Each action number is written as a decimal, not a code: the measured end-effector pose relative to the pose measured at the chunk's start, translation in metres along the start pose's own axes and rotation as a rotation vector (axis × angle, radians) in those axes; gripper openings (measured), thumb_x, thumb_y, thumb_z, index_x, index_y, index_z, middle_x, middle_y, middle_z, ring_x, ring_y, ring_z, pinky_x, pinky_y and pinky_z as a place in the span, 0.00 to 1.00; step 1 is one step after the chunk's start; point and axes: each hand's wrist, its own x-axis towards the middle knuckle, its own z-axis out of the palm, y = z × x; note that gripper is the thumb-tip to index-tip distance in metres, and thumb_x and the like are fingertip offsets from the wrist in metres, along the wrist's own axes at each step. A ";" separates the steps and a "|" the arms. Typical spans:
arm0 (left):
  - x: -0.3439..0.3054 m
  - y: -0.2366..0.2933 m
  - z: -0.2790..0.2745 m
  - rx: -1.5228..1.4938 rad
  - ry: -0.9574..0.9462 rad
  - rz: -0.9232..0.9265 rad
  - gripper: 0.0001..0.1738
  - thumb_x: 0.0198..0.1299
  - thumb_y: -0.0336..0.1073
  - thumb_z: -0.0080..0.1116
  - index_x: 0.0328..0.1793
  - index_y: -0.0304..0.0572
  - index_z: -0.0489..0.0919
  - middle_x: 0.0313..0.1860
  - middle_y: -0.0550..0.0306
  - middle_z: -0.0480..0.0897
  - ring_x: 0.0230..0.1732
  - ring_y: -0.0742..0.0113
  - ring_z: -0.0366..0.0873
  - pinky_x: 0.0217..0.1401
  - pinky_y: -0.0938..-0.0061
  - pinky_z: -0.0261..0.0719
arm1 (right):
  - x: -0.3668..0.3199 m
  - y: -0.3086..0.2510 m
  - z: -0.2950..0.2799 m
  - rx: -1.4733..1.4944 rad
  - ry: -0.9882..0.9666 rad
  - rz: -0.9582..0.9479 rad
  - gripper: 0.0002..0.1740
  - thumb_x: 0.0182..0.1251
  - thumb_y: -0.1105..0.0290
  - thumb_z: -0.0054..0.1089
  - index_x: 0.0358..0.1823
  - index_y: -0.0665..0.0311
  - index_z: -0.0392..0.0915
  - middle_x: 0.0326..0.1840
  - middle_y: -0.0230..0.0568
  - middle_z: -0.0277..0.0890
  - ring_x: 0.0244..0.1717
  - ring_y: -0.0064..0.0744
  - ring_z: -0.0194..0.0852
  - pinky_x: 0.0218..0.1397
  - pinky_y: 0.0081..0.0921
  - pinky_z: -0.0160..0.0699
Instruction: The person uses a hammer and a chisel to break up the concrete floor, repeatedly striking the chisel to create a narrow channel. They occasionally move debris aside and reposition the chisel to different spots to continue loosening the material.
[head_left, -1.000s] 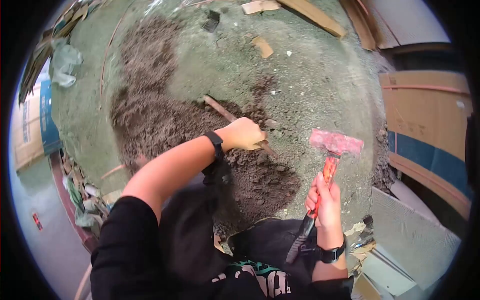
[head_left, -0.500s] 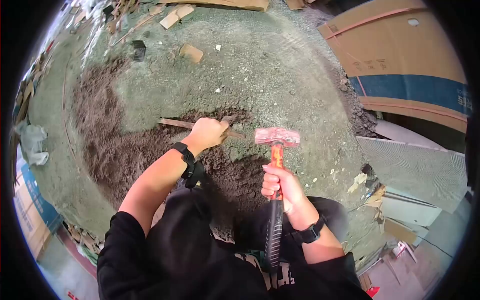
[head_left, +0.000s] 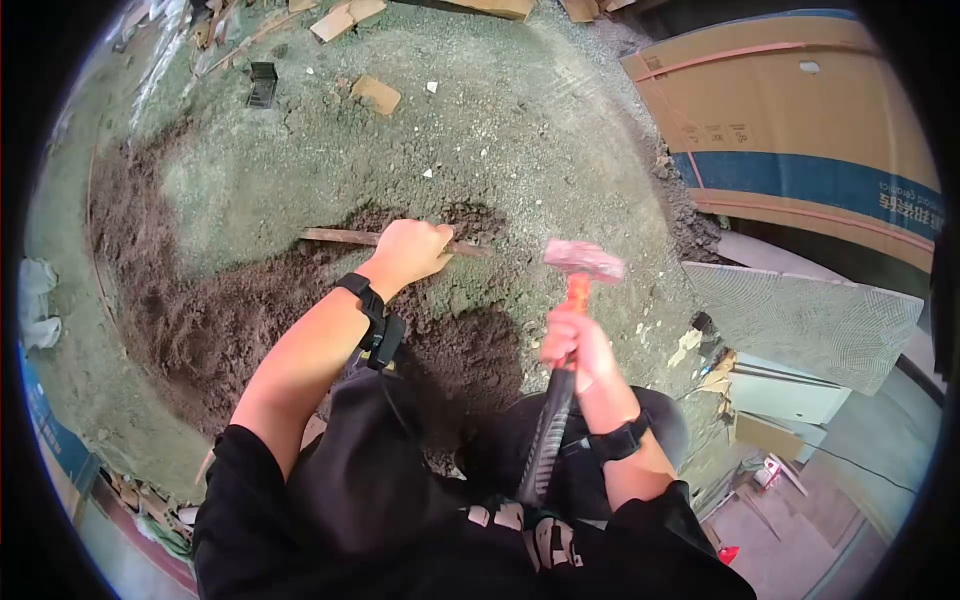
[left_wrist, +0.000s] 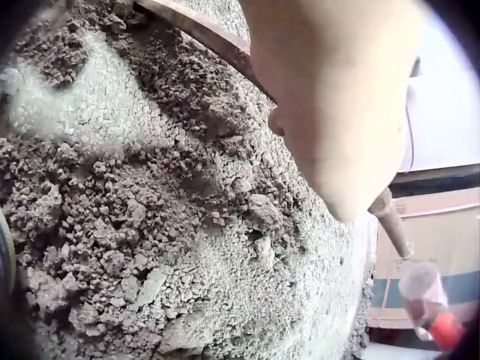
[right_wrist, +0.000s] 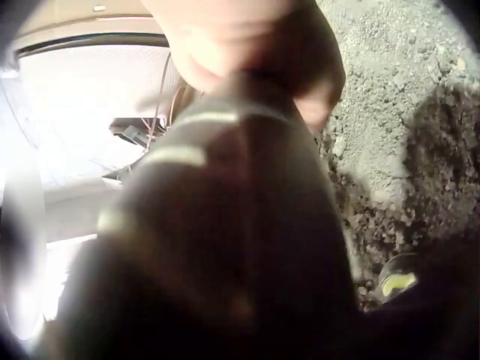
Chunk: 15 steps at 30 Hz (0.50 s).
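L fingers (head_left: 434, 246) gripping bar (head_left: 338, 236), R fingers (head_left: 560, 342) gripping hammer (head_left: 584, 260), dk soil (head_left: 250, 290)

A large cardboard box (head_left: 790, 110), banded in blue and bound with pink straps, fills the upper right of the head view, near a gray panel (head_left: 800, 320) patterned with ridges. Pale boards (head_left: 790, 395) lie just beside the panel, with a red scrap (head_left: 728, 553) nearer the bottom edge. At upper left, a tan scrap (head_left: 376, 95) lies near a small black object (head_left: 262, 85); a whitish plastic bag (head_left: 38, 305) sits at the far left.
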 end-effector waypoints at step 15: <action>-0.003 -0.005 0.001 -0.040 0.052 0.027 0.13 0.46 0.44 0.61 0.29 0.44 0.75 0.17 0.51 0.77 0.23 0.51 0.79 0.26 0.60 0.76 | 0.008 -0.004 0.013 0.080 -0.032 -0.047 0.10 0.60 0.78 0.48 0.27 0.55 0.60 0.13 0.19 0.50 0.11 0.14 0.48 0.17 0.16 0.54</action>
